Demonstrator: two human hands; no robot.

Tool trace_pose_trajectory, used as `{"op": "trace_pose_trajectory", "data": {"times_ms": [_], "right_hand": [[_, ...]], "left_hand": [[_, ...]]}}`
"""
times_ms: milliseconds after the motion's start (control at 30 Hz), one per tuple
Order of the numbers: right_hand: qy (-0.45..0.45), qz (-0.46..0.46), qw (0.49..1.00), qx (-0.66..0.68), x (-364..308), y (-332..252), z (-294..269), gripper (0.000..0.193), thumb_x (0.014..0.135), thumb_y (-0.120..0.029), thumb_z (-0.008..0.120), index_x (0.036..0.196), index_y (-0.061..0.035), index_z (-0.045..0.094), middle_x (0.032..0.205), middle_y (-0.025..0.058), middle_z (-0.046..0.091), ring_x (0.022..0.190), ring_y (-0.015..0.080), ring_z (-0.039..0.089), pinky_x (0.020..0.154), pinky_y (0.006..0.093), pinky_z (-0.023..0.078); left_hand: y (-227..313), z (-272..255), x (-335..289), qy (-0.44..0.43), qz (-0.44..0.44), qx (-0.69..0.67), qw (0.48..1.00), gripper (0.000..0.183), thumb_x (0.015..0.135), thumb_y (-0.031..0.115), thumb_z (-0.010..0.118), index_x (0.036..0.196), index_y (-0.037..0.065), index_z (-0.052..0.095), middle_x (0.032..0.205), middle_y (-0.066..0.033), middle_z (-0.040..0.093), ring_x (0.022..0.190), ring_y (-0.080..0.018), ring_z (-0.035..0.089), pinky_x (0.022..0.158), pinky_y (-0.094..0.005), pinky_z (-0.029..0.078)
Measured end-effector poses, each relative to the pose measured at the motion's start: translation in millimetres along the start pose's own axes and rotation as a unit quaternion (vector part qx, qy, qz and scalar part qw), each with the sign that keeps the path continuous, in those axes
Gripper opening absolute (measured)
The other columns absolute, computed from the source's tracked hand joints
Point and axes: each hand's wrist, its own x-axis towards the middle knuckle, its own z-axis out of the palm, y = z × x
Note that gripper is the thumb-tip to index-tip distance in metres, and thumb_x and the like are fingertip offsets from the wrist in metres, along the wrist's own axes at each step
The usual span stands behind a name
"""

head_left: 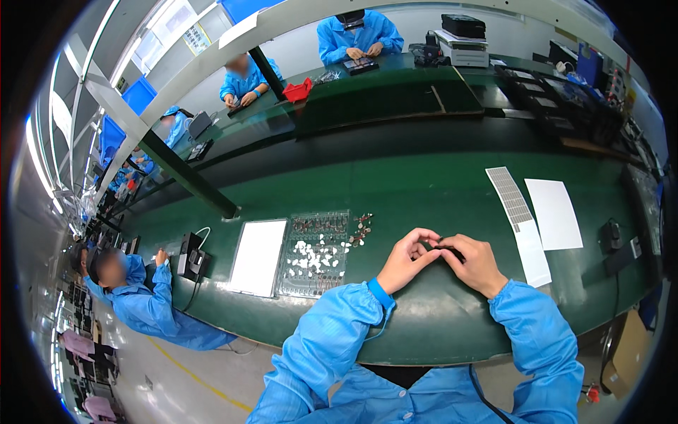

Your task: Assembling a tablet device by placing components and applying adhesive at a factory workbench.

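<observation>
My left hand [408, 260] and my right hand [474, 264] meet above the green table, fingertips pinched together. Between them is a small dark part [448, 249], mostly covered by my fingers, so its kind does not show. A blue band [382, 294] circles my left wrist, with a thin cord hanging from it. Left of my hands lies a clear plastic tray [285, 281] with many white pieces [315, 257] scattered over it. Beside the tray's far right corner is a loose pile of small dark and coppery parts [361, 230].
A white sheet [259, 258] lies left of the tray, near a black box-shaped device [191, 258]. On the right are a label strip [510, 198] and white paper [555, 214]. A green post [187, 173] rises at the far left. Co-workers [134, 293] sit at left and across.
</observation>
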Motion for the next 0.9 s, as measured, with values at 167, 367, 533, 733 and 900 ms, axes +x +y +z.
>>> {"op": "trace_pose_trajectory", "data": {"times_ms": [167, 367, 533, 733, 900], "right_hand": [[-0.016, -0.008, 1.000, 0.025, -1, -1, 3, 0.019, 0.086, -0.011, 0.069, 0.103, -0.0033, 0.066, 0.093, 0.0110, 0.071, 0.075, 0.0292, 0.070, 0.064, 0.0356, 0.055], [-0.019, 0.024, 1.000, -0.001, 0, -12, -3, 0.020, 0.087, -0.012, 0.069, 0.105, -0.0037, 0.065, 0.091, 0.0120, 0.070, 0.074, 0.0303, 0.069, 0.064, 0.0365, 0.054], [-0.006, 0.031, 0.999, 0.006, -2, -8, -4, 0.019, 0.088, -0.011, 0.066, 0.106, -0.0048, 0.064, 0.091, 0.0133, 0.070, 0.073, 0.0324, 0.068, 0.062, 0.0381, 0.053], [-0.010, -0.009, 1.000, -0.004, -1, 5, 0, 0.020, 0.090, -0.014, 0.064, 0.108, -0.0065, 0.061, 0.092, 0.0141, 0.070, 0.078, 0.0345, 0.067, 0.065, 0.0401, 0.053], [-0.016, -0.004, 1.000, 0.006, 1, 5, -2, 0.025, 0.091, -0.019, 0.065, 0.113, -0.0063, 0.061, 0.093, 0.0140, 0.071, 0.078, 0.0326, 0.069, 0.066, 0.0386, 0.054]], "left_hand": [[0, -2, -2, 0.019, 0.000, 0.019, 1.000, 0.031, 0.091, 0.003, 0.068, 0.119, 0.002, 0.055, 0.100, 0.0000, 0.059, 0.081, -0.0022, 0.054, 0.074, -0.0176, 0.046], [4, -3, -1, 0.147, 0.061, -0.004, 0.987, 0.028, 0.091, 0.005, 0.068, 0.117, 0.003, 0.057, 0.098, 0.0002, 0.062, 0.073, -0.0003, 0.050, 0.064, -0.0157, 0.041], [5, -2, 1, 0.187, 0.087, -0.049, 0.977, 0.030, 0.093, 0.007, 0.067, 0.120, 0.002, 0.054, 0.101, -0.0011, 0.062, 0.072, -0.0010, 0.050, 0.063, -0.0162, 0.041], [12, -1, 3, 0.151, 0.076, -0.030, 0.985, 0.039, 0.092, 0.007, 0.068, 0.125, 0.002, 0.049, 0.102, -0.0032, 0.063, 0.076, -0.0035, 0.054, 0.065, -0.0169, 0.044], [13, -4, 2, 0.166, 0.077, -0.037, 0.982, 0.040, 0.091, 0.002, 0.068, 0.125, 0.001, 0.048, 0.100, -0.0036, 0.063, 0.081, -0.0052, 0.056, 0.070, -0.0175, 0.045]]}}
